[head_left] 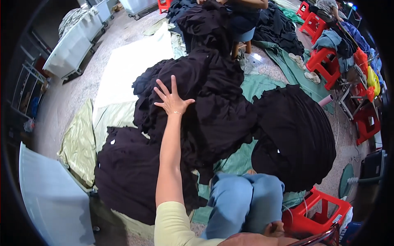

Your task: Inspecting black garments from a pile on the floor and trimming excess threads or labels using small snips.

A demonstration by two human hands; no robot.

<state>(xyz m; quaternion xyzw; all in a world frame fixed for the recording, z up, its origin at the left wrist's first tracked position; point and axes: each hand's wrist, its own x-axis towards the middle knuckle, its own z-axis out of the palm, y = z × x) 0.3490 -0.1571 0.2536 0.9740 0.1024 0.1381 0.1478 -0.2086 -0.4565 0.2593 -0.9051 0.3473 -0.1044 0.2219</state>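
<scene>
My left hand reaches forward with its fingers spread wide, above or resting on a large heap of dark garments. Nothing is held in it; whether the palm presses the cloth, I cannot tell. My right hand shows only partly, low beside my knee in blue trousers. Its visible fingers look curled, and anything inside them is hidden. Left of my knees lies a flatter stack of dark garments, with a small white tag near its upper edge. To the right stands a rounded, layered stack of dark garments.
Green sheeting and a pale sheet cover the floor. A pale bin stands near left, with wheeled bins beyond. Red stools line the right; another red stool is beside me. A seated person is ahead.
</scene>
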